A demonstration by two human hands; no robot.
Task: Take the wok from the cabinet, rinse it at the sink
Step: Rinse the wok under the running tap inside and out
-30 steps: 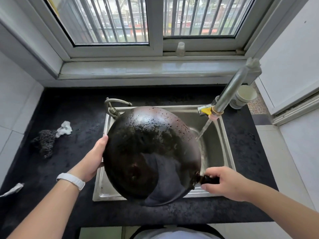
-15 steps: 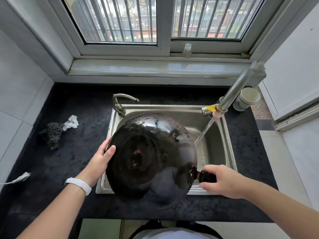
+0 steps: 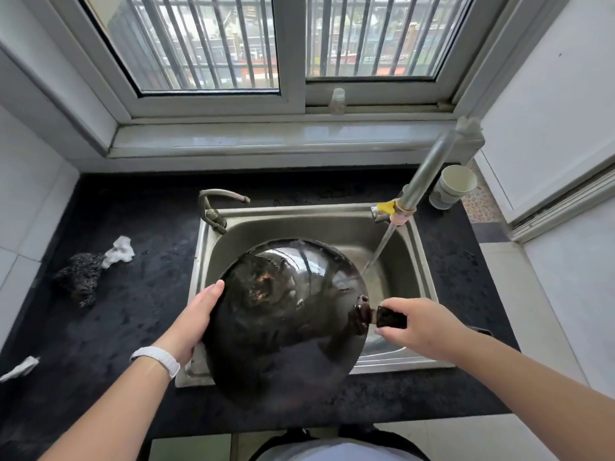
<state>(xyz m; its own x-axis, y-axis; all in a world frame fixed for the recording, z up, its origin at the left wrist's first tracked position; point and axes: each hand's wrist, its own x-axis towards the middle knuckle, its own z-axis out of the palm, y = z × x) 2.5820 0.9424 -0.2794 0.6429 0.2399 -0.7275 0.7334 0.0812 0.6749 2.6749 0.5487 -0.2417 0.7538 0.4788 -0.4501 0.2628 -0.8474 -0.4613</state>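
A black wok (image 3: 283,321) is held over the steel sink (image 3: 419,261), turned with its wet outer bottom towards me and its near edge over the sink's front rim. My left hand (image 3: 196,314) grips the wok's left rim. My right hand (image 3: 422,324) holds the dark handle (image 3: 391,317) on the right. Water runs from a pipe tap (image 3: 422,181) at the sink's back right corner and falls into the basin just right of the wok.
A second, bent faucet (image 3: 216,207) stands at the sink's back left. On the black counter (image 3: 139,327) lie a dark scrubber (image 3: 80,277) with a white rag (image 3: 119,249) at left, and a paper cup (image 3: 452,188) at back right. A small bottle (image 3: 337,101) sits on the window sill.
The wok has come down lower and nearer to me, with its bottom turned more upward. The view has shifted down a little. Both hands keep their grips.
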